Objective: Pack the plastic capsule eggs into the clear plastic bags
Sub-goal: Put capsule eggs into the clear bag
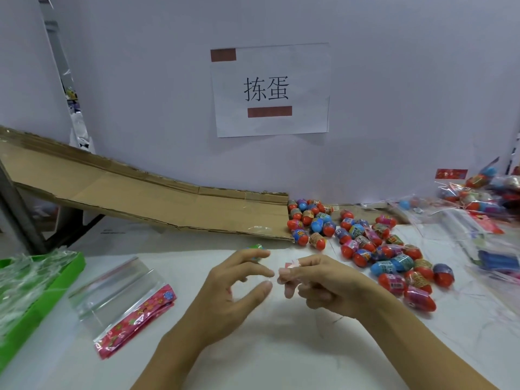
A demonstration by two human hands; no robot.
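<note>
White counter [253, 347] fills the lower frame; grey wall behind with a paper sign [271, 90] at upper centre; cardboard ramp [146, 198] slopes down from the left edge to mid-frame, its low end touching the egg pile.

Capsule eggs [385, 249] lie loose in a spread at centre right, most on their sides, long axes pointing every way; none bagged on the near counter. Filled bags [478, 192] heaped at the right edge, eggs visible inside; green tray [70, 266] at the left edge holds crumpled clear film; stack of empty clear bags [126, 302] with pink flowered headers lies flat at lower left, long axis running toward upper right.

Right hand [332, 285] at centre, grip pinched together on a small pink-edged scrap, seemingly a bag's top, blurred; left hand [233, 291] just beside it, fingers spread apart, holding nothing.

Judgement: bag being opened; the eggs lie up and right of the hands, the right hand nearer; left nearer the bag stack.
</note>
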